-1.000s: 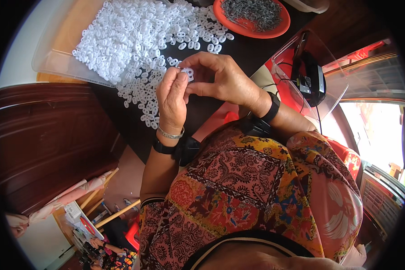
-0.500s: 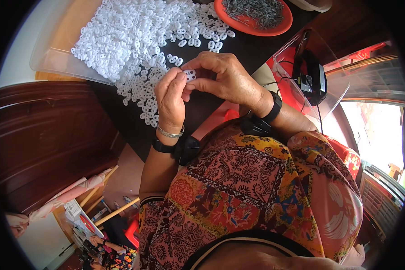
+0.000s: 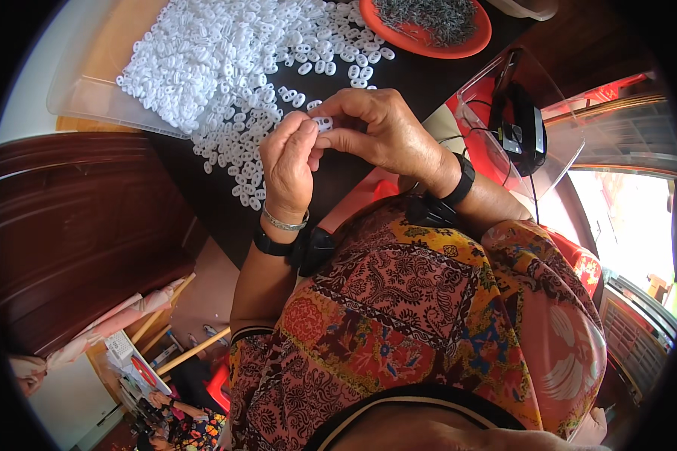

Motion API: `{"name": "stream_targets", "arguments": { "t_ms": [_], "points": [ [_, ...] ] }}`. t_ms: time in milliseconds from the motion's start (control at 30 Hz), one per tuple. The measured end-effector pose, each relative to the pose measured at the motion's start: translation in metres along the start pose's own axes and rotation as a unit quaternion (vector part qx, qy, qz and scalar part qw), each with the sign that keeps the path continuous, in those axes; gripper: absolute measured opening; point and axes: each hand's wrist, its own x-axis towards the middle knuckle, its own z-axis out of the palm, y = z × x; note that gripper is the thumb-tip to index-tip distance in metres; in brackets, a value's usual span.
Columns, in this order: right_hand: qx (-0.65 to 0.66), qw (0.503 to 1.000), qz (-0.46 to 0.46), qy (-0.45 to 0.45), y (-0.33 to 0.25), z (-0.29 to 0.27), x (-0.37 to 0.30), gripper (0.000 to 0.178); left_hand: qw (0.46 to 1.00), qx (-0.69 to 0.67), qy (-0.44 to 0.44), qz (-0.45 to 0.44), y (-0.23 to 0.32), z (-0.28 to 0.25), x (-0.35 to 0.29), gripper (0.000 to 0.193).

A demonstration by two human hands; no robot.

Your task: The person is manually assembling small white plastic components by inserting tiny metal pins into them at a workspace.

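Observation:
My left hand (image 3: 287, 161) and my right hand (image 3: 380, 131) meet above the dark table (image 3: 195, 169). Between their fingertips they pinch a small white oval plastic piece with holes (image 3: 324, 125). My left thumb presses on its left end, while my right index finger and thumb close around its right side. Fingers partly cover it, so I cannot tell whether anything else is pinched with it. Just beyond and left of my hands spreads a heap of similar white pieces (image 3: 210, 64). Some lie loose close to my left wrist.
A clear plastic bin (image 3: 90, 101) lies under the heap at the far left. An orange-red plate (image 3: 430, 52) of thin grey metal pieces (image 3: 429, 21) stands at the far edge. On the right, a clear tray (image 3: 568, 154) holds a black device (image 3: 530, 131) with cables. Another person (image 3: 199, 428) shows at lower left.
The white piece has tilted between my fingertips and now shows a narrower face. My hands have shifted very slightly right; both still grip it.

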Motion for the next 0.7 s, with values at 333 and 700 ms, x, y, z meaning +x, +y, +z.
{"name": "stream_targets", "arguments": {
  "t_ms": [333,700],
  "points": [
    [0.004,1.0,0.002,0.001,-0.0009,0.0015,-0.0009,0.021,0.999,-0.038,0.009,-0.016,0.0002,0.0045,-0.0022,0.029],
    [-0.026,0.999,-0.031,0.005,-0.0038,0.0013,0.0003,0.015,0.998,-0.035,0.035,-0.035,0.0017,0.0057,-0.0049,0.03]
  ]
}}
